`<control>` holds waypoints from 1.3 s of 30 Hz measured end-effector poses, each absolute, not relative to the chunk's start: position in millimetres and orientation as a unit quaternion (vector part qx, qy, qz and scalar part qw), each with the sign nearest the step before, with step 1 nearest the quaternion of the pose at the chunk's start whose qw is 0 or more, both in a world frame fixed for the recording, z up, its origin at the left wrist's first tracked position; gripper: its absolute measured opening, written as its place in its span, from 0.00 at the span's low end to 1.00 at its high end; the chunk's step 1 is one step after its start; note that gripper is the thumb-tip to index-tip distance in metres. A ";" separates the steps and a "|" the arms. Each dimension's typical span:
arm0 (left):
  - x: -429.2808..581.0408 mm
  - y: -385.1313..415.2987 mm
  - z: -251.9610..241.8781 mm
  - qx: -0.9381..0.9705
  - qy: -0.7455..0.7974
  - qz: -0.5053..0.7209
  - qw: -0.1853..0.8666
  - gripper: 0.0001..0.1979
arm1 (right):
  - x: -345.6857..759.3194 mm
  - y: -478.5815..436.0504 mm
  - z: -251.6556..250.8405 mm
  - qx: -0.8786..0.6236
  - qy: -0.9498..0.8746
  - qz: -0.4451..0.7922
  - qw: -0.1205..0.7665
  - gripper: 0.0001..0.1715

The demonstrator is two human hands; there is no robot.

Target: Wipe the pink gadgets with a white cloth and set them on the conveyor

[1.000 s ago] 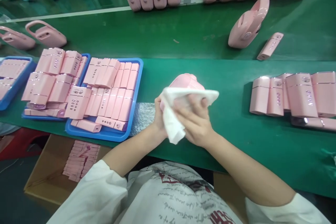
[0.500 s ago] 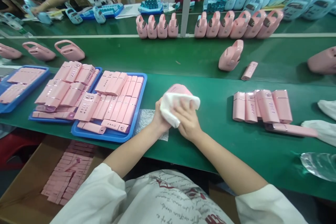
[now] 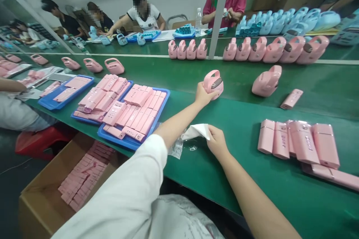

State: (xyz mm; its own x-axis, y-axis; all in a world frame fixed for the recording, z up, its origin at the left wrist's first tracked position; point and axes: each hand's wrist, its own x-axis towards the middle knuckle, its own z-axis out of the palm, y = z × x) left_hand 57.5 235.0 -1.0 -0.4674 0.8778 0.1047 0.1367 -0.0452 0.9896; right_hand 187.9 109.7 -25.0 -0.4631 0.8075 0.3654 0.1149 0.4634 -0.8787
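My left hand (image 3: 204,95) is stretched forward, its fingers round a pink handled housing (image 3: 215,82) with a dark oval panel, held above the far part of the green table (image 3: 224,179). Nearer to me, my right hand (image 3: 218,141) grips the corner of a white cloth (image 3: 198,131), which droops to the left over a piece of clear bubble wrap (image 3: 176,148). To the right, several pink rectangular blocks (image 3: 304,142) stand close together, with another lying flat beside them.
Blue trays (image 3: 165,108) piled with pink blocks lie at the left, above a cardboard box (image 3: 36,201) of pink parts. More pink housings (image 3: 265,81) stand farther back. A person's arm (image 3: 11,85) reaches in at the far left; other people sit across the table.
My left hand has moved forward with the pink housing, away from the cloth. My right hand has stayed near the table edge with the cloth hanging from it. The view has tilted up and left.
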 end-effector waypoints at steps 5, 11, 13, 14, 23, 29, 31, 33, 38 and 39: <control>45.0 305.2 4.9 0.492 0.682 0.484 0.241 0.37 | 185.2 111.7 -28.6 -0.315 -0.738 0.433 0.412 0.22; 21.2 303.9 14.2 0.535 0.753 0.312 0.222 0.39 | 180.5 115.5 -28.4 -0.401 -0.549 0.598 0.423 0.18; 4.3 285.8 27.8 0.562 0.764 0.242 0.205 0.32 | 178.7 115.7 -23.4 -0.418 -0.450 0.664 0.426 0.21; -7.2 272.5 36.0 0.571 0.771 0.208 0.189 0.27 | 178.2 115.8 -20.3 -0.424 -0.402 0.688 0.430 0.22; -125.7 103.6 70.3 0.360 0.933 -0.027 -0.003 0.21 | 176.6 111.8 -15.3 -0.432 -0.321 0.717 0.442 0.23; -132.9 78.6 57.5 0.375 0.926 -0.048 0.005 0.22 | 184.2 134.3 -22.1 -0.457 -0.297 0.655 0.524 0.17; -131.4 77.7 61.4 0.388 0.920 -0.049 0.018 0.21 | 192.5 145.6 -21.7 -0.470 -0.292 0.631 0.544 0.16; -130.0 75.9 70.1 0.408 0.912 -0.044 0.027 0.21 | 201.2 155.3 -21.7 -0.476 -0.301 0.620 0.545 0.16; -116.0 70.9 103.3 0.489 0.872 -0.009 0.026 0.20 | 217.9 187.6 -22.7 -0.512 -0.338 0.571 0.545 0.11; -109.9 71.0 110.1 0.514 0.857 -0.004 0.023 0.19 | 220.8 197.9 -21.7 -0.521 -0.351 0.550 0.550 0.11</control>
